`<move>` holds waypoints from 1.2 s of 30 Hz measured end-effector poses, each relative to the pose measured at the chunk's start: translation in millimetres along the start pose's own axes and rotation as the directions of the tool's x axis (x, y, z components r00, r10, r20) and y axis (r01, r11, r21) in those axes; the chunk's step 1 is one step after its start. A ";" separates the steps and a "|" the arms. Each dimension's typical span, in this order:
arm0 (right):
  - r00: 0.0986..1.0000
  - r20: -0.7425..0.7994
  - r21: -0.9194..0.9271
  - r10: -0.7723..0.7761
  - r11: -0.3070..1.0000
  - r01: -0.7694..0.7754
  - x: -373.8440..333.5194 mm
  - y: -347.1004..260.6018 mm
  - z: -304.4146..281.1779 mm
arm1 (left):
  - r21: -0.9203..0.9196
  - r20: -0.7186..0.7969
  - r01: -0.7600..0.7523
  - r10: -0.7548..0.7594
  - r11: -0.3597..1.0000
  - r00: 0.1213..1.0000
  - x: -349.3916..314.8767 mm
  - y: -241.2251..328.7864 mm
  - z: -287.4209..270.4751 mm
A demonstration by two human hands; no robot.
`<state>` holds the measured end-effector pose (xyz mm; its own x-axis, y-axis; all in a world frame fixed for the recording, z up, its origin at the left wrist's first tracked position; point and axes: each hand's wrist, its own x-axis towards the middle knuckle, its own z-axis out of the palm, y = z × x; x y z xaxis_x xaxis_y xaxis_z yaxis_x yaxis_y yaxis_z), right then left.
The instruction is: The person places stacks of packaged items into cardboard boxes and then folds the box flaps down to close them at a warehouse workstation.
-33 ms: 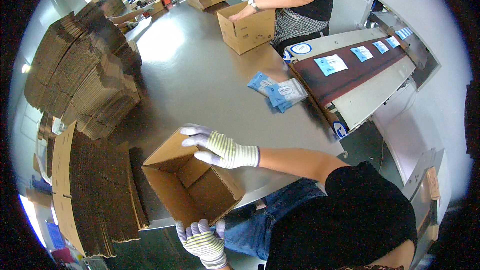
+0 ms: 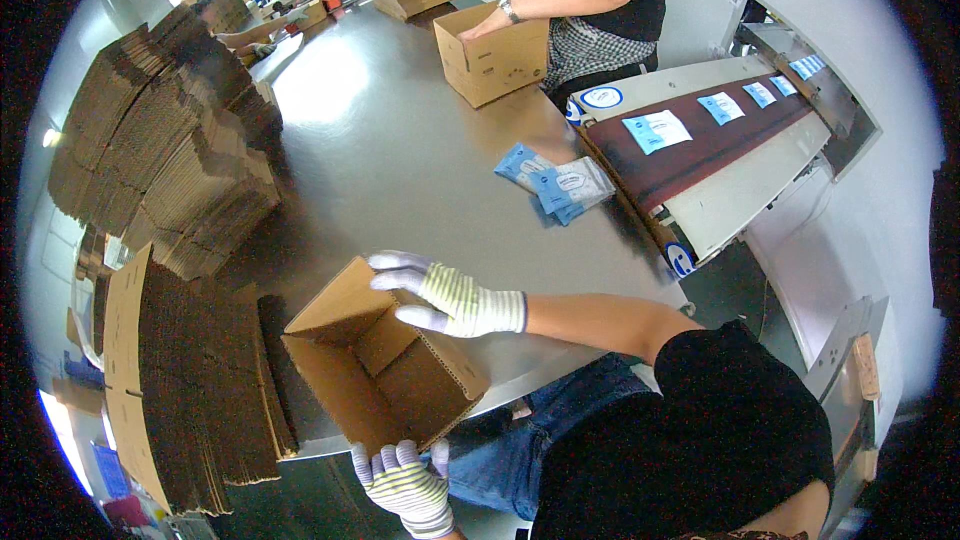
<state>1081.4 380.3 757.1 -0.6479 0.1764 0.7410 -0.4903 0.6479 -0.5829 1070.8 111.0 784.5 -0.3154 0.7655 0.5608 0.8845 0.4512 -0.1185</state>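
Observation:
An open cardboard box [image 2: 385,370], its hollow inside facing up, stands at the near edge of the metal table. My left hand [image 2: 405,490], in a striped glove with pale purple fingertips, grips the box's near rim. Over the far right side of the box, my right hand [image 2: 450,295] wears a matching glove. Its fingers are stretched out and apart from the thumb, with nothing between them. Whether the fingertips touch the upright far flap, I cannot tell.
Stacks of flattened cardboard [image 2: 170,140] line the left side, and more stand upright [image 2: 190,390] nearby. Blue-and-white packets [image 2: 570,185] lie on the table beside a conveyor belt [image 2: 690,155] carrying several more. Across the table, a person reaches into another box [image 2: 500,60].
My right hand has shifted slightly right, away from the box's far flap. The packets on the belt have slid slightly left. My left hand stays on the rim.

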 end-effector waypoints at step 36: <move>-0.048 0.702 -0.706 0.710 0.704 0.079 -88.6 236.7 -285.5 | -0.023 -0.040 0.106 -0.107 0.994 0.994 -5.0 2.0 17.6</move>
<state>1189.2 729.6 648.6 -0.7266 -0.0688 -0.6836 0.0156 0.9931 -0.1165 1068.1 116.2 767.1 -0.3940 0.6944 0.6022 0.8539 0.5190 -0.0397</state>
